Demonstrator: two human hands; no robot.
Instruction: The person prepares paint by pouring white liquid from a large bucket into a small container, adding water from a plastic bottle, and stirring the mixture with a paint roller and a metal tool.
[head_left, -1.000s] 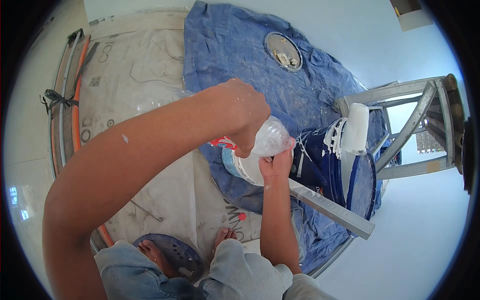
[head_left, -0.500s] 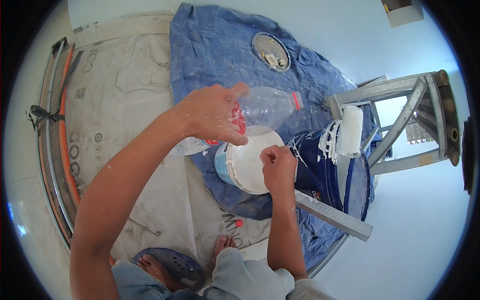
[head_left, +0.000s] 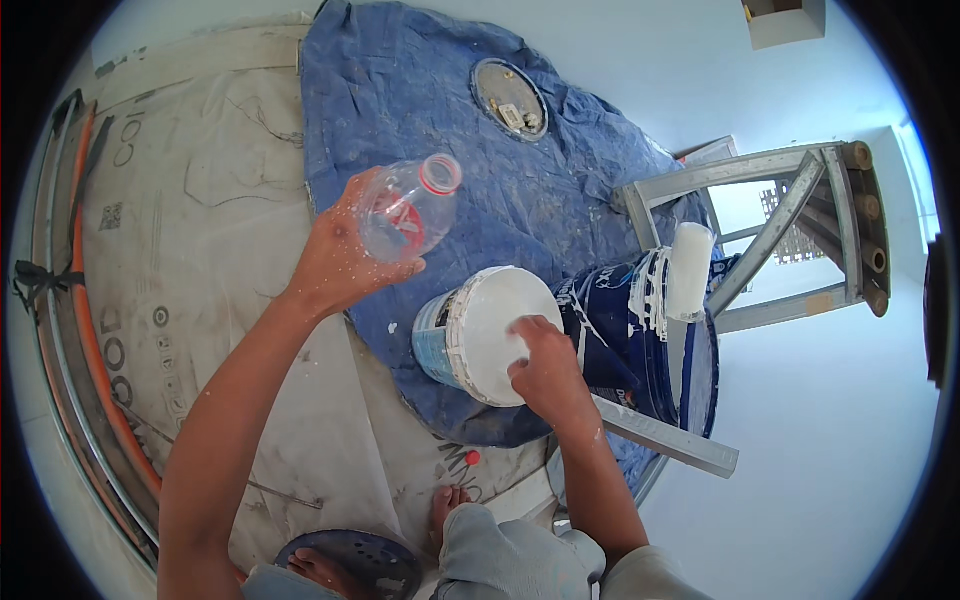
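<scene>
My left hand point(head_left: 335, 250) grips a clear plastic bottle point(head_left: 405, 225) with a red label, its uncapped mouth pointing up toward me, above the blue tarp point(head_left: 410, 90). My right hand point(head_left: 545, 365) is over the white paint bucket point(head_left: 440, 335), fingers apart and nothing visible in them. White liquid or paint fills much of that bucket's round top. Beside it, to the right, is a dark blue bucket point(head_left: 615, 345) streaked with white paint, with a white roller point(head_left: 690, 265) at its rim. A red cap point(head_left: 473, 458) lies on the printed sheet near my feet.
A metal ladder point(head_left: 840, 225) stands at the right against a white wall, with a metal bar point(head_left: 665, 440) below the buckets. Long poles point(head_left: 80, 330) line the left. A round lid point(head_left: 510, 100) lies on the tarp. A dark disc point(head_left: 380, 565) is under my left foot.
My right hand has let go of the bottle and lies lower, over the bucket. My left hand has moved left with the bottle, turning its mouth up toward me.
</scene>
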